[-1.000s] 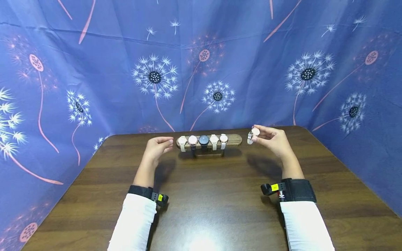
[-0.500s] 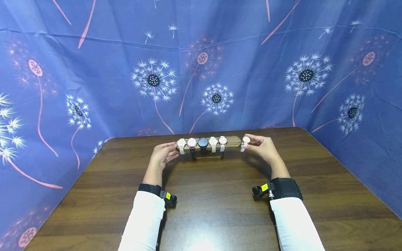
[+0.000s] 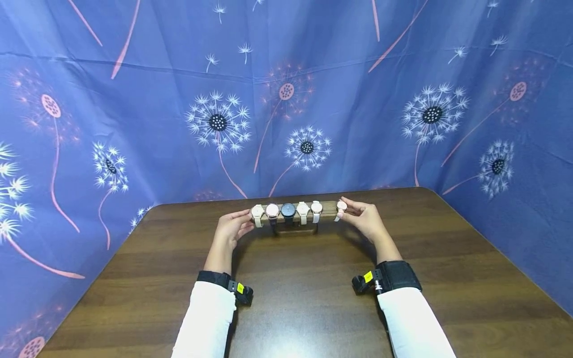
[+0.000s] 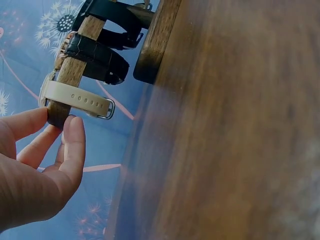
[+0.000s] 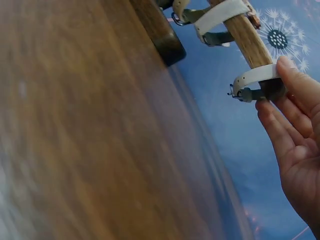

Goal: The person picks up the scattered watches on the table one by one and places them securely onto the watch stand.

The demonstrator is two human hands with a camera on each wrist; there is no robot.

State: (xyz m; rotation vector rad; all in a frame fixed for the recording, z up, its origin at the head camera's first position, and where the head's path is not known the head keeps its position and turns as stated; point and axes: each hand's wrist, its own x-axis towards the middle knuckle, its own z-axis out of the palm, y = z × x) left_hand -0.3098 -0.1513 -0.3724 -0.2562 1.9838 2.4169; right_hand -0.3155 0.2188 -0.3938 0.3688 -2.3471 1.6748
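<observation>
A wooden watch stand (image 3: 328, 210) bears a row of wristwatches on its raised bar. At its left end my left hand (image 3: 228, 231) pinches the bar's tip (image 4: 59, 112), beside a cream-strapped watch (image 4: 75, 96). My right hand (image 3: 366, 222) holds a white-strapped watch (image 3: 341, 205) between thumb and fingers at the other end. That watch's buckled strap (image 5: 260, 75) loops round the bar's right tip in the right wrist view. Bare wood separates it from another white-strapped watch (image 3: 316, 208).
Toward the left and middle of the bar sit a pink-dialled watch (image 3: 272, 211), a black watch (image 3: 288, 211) and a cream watch (image 3: 302, 209). The stand's base rests on a brown wooden table (image 3: 295, 278). Behind hangs a blue dandelion-print cloth (image 3: 349, 99).
My right hand has carried the white-strapped watch leftward, and its strap now loops over the bar's right end. My left hand has moved right and taken hold of the stand's left end.
</observation>
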